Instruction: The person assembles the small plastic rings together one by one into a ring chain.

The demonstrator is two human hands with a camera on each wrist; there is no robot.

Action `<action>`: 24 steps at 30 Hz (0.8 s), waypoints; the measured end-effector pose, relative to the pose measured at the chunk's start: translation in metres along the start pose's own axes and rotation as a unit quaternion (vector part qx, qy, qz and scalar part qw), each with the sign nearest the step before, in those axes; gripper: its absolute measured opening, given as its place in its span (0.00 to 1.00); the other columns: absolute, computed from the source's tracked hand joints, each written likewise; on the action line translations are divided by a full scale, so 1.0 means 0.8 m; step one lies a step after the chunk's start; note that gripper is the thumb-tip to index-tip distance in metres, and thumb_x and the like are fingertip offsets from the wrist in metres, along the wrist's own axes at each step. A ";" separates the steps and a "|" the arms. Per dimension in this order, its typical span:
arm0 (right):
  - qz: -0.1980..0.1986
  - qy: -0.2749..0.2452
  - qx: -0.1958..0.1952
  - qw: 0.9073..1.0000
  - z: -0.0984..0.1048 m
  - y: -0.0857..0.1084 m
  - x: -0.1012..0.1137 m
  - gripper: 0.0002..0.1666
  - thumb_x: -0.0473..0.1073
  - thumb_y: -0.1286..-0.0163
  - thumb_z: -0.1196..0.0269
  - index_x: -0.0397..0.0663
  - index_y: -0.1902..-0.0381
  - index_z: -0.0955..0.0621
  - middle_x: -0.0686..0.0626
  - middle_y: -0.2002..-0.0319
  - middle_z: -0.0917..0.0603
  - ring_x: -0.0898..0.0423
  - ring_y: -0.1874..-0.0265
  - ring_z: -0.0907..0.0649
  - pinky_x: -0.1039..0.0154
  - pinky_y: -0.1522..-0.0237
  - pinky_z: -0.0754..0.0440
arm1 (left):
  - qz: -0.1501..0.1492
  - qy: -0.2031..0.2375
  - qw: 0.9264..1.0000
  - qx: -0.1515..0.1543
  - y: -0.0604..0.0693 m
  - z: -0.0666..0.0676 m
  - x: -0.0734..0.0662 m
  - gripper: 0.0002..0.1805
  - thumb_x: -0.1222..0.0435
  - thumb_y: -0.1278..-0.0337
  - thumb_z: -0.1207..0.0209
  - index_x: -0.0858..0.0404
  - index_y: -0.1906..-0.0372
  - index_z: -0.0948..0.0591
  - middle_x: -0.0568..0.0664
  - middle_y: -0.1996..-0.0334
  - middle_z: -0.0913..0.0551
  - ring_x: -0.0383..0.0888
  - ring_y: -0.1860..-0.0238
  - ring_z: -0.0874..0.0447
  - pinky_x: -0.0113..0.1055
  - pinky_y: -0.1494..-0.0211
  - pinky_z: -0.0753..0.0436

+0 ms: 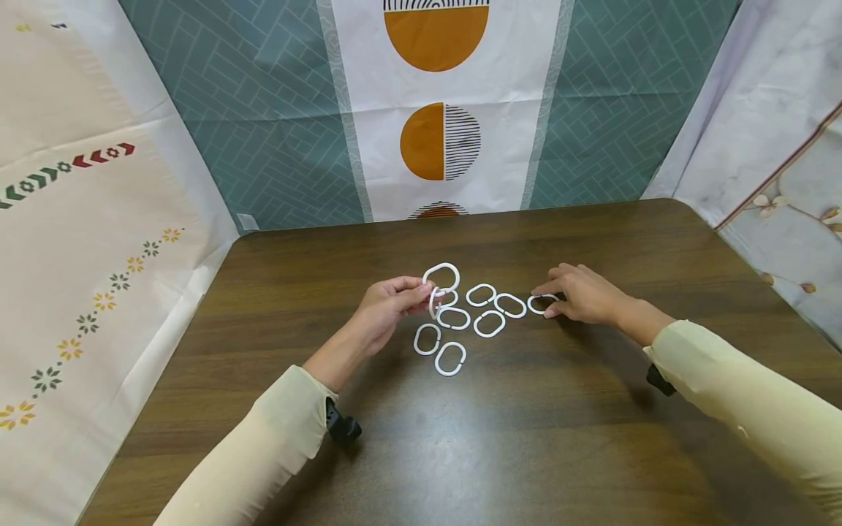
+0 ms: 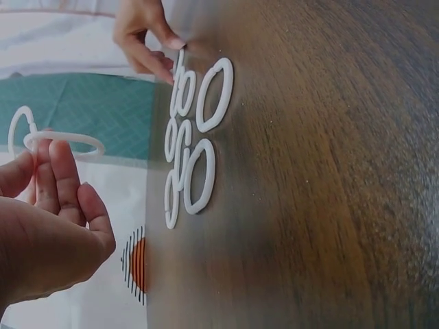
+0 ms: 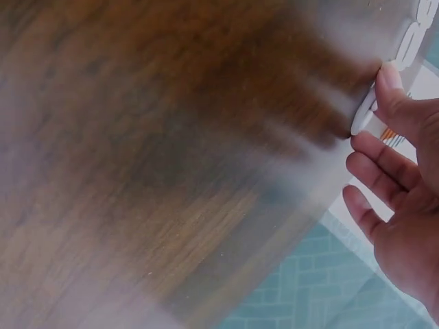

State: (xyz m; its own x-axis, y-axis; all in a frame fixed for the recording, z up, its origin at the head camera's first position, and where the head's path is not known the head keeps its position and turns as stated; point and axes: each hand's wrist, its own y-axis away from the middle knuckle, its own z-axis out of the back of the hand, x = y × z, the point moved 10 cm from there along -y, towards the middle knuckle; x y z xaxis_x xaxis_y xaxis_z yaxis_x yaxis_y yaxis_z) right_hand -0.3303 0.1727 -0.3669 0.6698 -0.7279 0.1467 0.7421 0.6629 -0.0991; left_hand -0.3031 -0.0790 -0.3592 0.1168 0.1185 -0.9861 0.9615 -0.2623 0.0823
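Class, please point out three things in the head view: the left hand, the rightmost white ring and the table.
Left hand (image 1: 384, 310): head view, on the back of the hand.
Rightmost white ring (image 1: 529, 304): head view, on its left rim.
Table (image 1: 526, 438): head view, on bare brown top.

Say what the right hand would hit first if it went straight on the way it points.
Past the white ring it pinches, the right hand would likely meet the neighbouring ring lying on the table to its left, though height is hard to judge.
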 end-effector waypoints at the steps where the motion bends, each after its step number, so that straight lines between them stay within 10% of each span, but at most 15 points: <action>1: 0.004 0.005 -0.002 1.000 0.000 0.001 0.002 0.24 0.43 0.47 0.26 0.46 0.51 0.15 0.50 0.69 0.23 0.53 0.67 0.26 0.56 0.65 0.32 | 0.002 -0.001 1.000 -0.003 0.000 0.000 0.000 0.09 0.70 0.36 0.42 0.73 0.56 0.21 0.50 0.68 0.13 0.44 0.61 0.13 0.46 0.43 0.23; 10: 0.070 0.078 -0.059 0.993 0.007 0.007 0.027 0.14 0.37 0.42 0.30 0.38 0.58 0.16 0.47 0.70 0.20 0.49 0.69 0.22 0.51 0.62 0.24 | 0.007 -0.010 1.000 -0.010 0.000 0.000 0.003 0.10 0.71 0.37 0.42 0.74 0.54 0.21 0.48 0.69 0.13 0.39 0.66 0.15 0.47 0.42 0.24; 18: 0.024 0.065 -0.134 0.989 0.033 0.010 0.012 0.04 0.32 0.41 0.35 0.44 0.67 0.17 0.49 0.77 0.16 0.50 0.79 0.20 0.51 0.77 0.23 | 0.004 -0.010 1.000 -0.010 0.001 -0.001 0.002 0.10 0.71 0.36 0.42 0.74 0.55 0.21 0.45 0.71 0.13 0.37 0.67 0.15 0.42 0.46 0.22; 24: 0.051 0.036 -0.269 0.961 0.076 0.006 0.029 0.09 0.34 0.45 0.30 0.43 0.64 0.14 0.48 0.78 0.15 0.51 0.82 0.20 0.53 0.80 0.24 | 0.003 -0.009 1.000 -0.011 0.002 -0.001 -0.001 0.10 0.70 0.37 0.42 0.73 0.55 0.20 0.52 0.67 0.13 0.40 0.65 0.14 0.41 0.47 0.21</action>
State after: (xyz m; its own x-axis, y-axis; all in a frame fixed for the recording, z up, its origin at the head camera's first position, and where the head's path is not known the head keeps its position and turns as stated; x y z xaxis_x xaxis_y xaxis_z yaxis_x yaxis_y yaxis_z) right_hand -0.3128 0.1695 -0.3044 0.7249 -0.6875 0.0433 0.5660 0.5586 -0.6063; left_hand -0.3013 -0.0784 -0.3582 0.1188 0.1001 -0.9879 0.9659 -0.2421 0.0916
